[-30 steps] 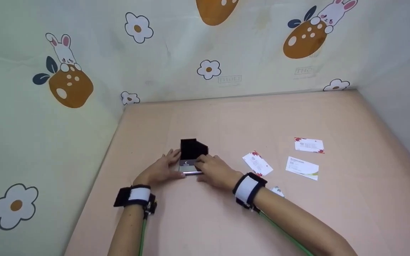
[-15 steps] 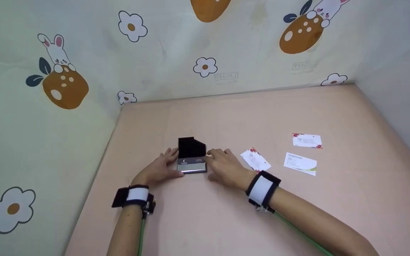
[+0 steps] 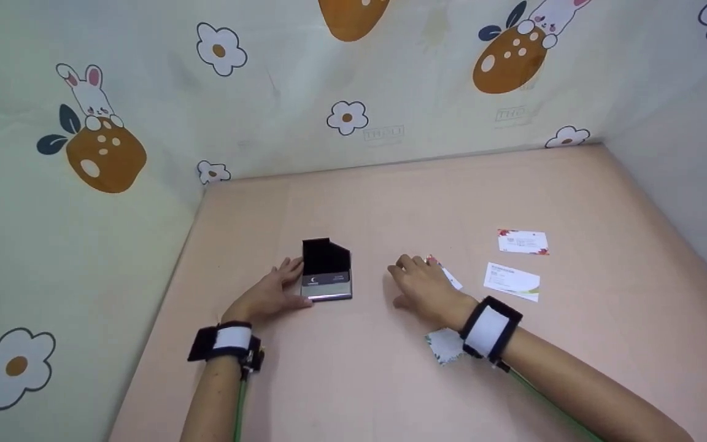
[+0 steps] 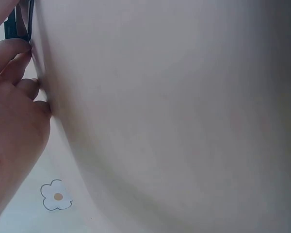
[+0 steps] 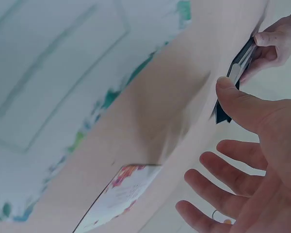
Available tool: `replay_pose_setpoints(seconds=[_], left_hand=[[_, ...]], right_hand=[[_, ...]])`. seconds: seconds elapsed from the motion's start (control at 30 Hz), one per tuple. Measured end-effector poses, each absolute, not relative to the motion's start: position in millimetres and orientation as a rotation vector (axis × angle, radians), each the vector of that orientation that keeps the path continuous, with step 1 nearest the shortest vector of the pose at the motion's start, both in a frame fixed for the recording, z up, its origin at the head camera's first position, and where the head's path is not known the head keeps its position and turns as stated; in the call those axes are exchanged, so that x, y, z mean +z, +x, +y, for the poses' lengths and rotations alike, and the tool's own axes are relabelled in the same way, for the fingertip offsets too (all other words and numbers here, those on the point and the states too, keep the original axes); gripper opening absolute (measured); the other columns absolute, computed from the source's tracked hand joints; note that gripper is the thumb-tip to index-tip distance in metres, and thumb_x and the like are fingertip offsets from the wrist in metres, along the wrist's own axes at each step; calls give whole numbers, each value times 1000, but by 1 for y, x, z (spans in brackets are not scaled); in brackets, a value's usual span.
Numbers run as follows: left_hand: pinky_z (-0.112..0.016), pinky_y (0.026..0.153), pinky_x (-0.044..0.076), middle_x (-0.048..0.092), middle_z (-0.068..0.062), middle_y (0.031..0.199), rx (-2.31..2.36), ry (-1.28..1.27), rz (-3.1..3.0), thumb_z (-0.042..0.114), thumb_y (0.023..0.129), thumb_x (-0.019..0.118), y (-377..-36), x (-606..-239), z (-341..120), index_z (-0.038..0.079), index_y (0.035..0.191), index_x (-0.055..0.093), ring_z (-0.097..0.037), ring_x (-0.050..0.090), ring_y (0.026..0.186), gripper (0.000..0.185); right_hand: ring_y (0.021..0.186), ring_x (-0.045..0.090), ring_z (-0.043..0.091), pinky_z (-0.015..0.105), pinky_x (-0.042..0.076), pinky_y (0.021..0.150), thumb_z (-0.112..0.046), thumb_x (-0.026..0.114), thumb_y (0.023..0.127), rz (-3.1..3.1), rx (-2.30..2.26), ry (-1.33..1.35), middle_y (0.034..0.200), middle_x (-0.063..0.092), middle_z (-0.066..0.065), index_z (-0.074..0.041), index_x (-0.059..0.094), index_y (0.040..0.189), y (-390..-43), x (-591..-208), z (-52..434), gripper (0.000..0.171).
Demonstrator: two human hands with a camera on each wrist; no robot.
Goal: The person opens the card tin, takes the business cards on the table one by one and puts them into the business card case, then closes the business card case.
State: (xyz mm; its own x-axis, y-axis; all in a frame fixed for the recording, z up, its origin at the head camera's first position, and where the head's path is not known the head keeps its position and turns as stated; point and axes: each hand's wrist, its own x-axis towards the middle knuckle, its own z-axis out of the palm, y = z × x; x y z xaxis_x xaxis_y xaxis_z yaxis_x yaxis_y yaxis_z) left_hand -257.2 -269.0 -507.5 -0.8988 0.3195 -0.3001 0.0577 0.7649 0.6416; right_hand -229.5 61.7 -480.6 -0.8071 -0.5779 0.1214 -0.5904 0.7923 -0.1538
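The left hand (image 3: pixel 267 296) lies flat on the table (image 3: pixel 390 380), its straight fingers resting against the left side of the card case (image 3: pixel 326 270); in the right wrist view those fingers touch the case's edge. The right hand (image 3: pixel 422 288) hovers open just to the right of the case, apart from it, with fingers spread and loosely bent, holding nothing. Its fingertips are over the nearest business card (image 3: pixel 448 276), which it partly hides; whether they touch it cannot be told.

The card case stands between the two hands with its black lid raised. Its grey front bears a small white crescent-like mark and a line of writing too small to read.

Beside the right wrist lies a small patterned scrap of paper (image 3: pixel 445 345). Farther right lie a white card with a green corner (image 3: pixel 512 280) and, behind it, a card with red flowers at its corners (image 3: pixel 523 241); their print is too fine to read. On the back wall, among rabbits and flowers, faint boxed letters (image 3: pixel 383 133) are too pale to make out.
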Motion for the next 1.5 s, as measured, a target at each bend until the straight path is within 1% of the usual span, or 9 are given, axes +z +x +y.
replay_pose_setpoints(seconds=[0.17,0.23,0.33,0.47,0.73,0.93,1.17,1.4,1.5], left_hand=[[-61,125,5,10,-6,170,896,317,2571,42,86,77,-258,-509,-271,10,158,25,-46,-5,154,94],[-62,124,5,10,-7,170,895,316,2575,42,86,76,-259,-509,-270,11,158,25,-48,-4,154,94],[-62,125,5,10,-6,170,900,299,2575,41,86,77,-259,-508,-269,13,158,26,-47,-4,154,92],[-60,125,5,9,-4,170,896,281,2569,40,87,76,-258,-507,-268,14,158,26,-45,-4,155,91],[-61,125,6,10,-6,170,880,287,2573,41,87,76,-258,-507,-268,13,158,25,-47,-3,154,92],[-62,124,5,8,-6,170,882,274,2574,42,86,77,-258,-507,-268,13,158,25,-47,-4,154,94],[-58,126,3,10,-3,170,911,309,2565,37,88,76,-257,-505,-267,10,157,26,-39,-5,156,90],[-61,125,5,10,-3,170,911,261,2573,39,87,76,-255,-504,-266,15,158,27,-42,-4,156,89],[-62,124,6,10,-3,170,906,261,2577,39,87,76,-254,-505,-266,16,158,28,-43,-3,155,89]], right_hand=[[106,63,38,53,54,86,-27,82,83,-2915,287,904,121,64,23,4,62,128,-229,-480,78,58],[107,63,39,55,54,88,-27,81,83,-2933,311,870,122,64,23,4,62,128,-229,-480,85,58],[110,62,40,58,52,91,-26,80,84,-2969,350,806,123,63,24,5,61,129,-230,-479,93,58],[110,61,40,57,51,90,-26,80,84,-3021,368,739,123,61,24,6,59,130,-230,-479,102,59],[110,59,40,57,50,87,-29,79,86,-3121,396,633,122,60,25,6,55,136,-230,-482,113,66],[113,56,41,60,49,93,-30,80,85,-3207,488,547,123,58,27,8,57,132,-236,-482,122,65],[101,56,38,56,49,85,-26,84,81,-3204,572,502,111,60,25,8,63,120,-240,-483,126,55],[103,55,37,56,48,89,-24,85,80,-3242,677,373,116,59,25,8,61,127,-243,-486,125,62],[104,55,38,54,48,90,-25,86,79,-3261,709,286,116,57,25,7,58,127,-243,-486,125,64]])
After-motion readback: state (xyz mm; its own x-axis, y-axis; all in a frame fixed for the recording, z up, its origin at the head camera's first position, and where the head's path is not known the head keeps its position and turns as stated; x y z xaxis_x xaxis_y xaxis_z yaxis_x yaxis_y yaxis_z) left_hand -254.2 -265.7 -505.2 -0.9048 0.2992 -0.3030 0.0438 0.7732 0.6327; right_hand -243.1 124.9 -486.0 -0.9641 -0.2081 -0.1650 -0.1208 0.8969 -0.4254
